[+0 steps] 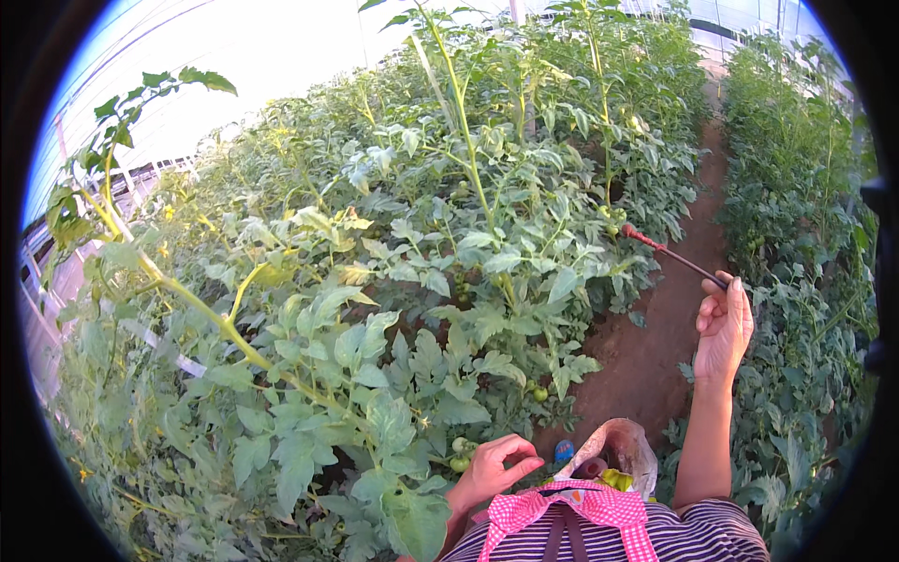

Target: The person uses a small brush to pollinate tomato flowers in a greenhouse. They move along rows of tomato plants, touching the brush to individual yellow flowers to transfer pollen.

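Note:
My right hand (723, 323) is raised over the soil path, gripping a thin dark stick (685, 263) between thumb and fingers. The stick's far end is a lumpy red tip (635, 235), close to a cluster of green tomatoes (614, 216). Low in front of my body, my left hand (495, 464) is loosely curled with the thumb apart, and nothing shows in it. Just beside it hang green tomatoes (460, 464) among tomato leaves (414, 516). At my waist is a stained whitish container (635, 449), with a reddish round thing (590, 468) partly visible inside.
Dense tomato plants (421, 175) fill the left and middle. One long bare stem (246, 348) leans across the left side. A soil path (646, 351) runs between rows, with more plants (793, 351) on the right. Greenhouse sheeting (211, 42) rises behind.

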A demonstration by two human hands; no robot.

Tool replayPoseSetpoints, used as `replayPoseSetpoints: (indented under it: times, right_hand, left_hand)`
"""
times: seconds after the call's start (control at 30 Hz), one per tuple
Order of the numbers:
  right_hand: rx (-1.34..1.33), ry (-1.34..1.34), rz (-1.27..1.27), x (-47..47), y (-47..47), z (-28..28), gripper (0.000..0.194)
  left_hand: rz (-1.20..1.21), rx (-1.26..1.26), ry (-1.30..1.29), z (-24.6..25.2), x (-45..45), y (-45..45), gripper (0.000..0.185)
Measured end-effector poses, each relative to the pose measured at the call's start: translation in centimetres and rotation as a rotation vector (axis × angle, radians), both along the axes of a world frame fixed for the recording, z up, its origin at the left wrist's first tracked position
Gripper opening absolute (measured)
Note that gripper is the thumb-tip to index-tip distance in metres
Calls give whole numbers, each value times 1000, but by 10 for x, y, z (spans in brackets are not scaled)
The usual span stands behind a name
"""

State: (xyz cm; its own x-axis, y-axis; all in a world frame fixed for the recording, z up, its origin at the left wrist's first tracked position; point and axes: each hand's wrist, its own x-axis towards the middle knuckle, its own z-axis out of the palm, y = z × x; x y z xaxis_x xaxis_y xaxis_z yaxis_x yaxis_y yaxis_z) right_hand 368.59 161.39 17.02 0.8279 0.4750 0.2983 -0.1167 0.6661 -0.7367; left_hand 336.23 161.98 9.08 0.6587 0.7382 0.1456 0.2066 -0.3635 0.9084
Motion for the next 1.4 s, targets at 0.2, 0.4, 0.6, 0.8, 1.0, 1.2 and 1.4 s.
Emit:
replayPoseSetpoints:
  times: [0.2,0.4,0.6,0.8,1.0,1.2,1.4]
  right_hand:
    - [32,-1,29,36,63,14,29]
    - [125,-38,120,53,141,45,28]
    - [83,-51,136,67,200,41,28]
    - [101,4,238,84,242,34,27]
    - [121,66,365,108,278,24,27]
    - [145,92,466,162,300,18,28]
    - [125,119,493,239,308,11,28]
  left_hand:
    - [238,-113,-67,-20,19,53,18]
    - [416,-136,-397,-25,36,112,23]
    - [453,-122,-431,-34,53,148,20]
    - [513,16,-400,-23,66,174,27]
    - [627,170,-248,13,74,181,47]
    - [818,355,-328,49,120,177,51]
    - [943,510,-340,78,189,158,45]
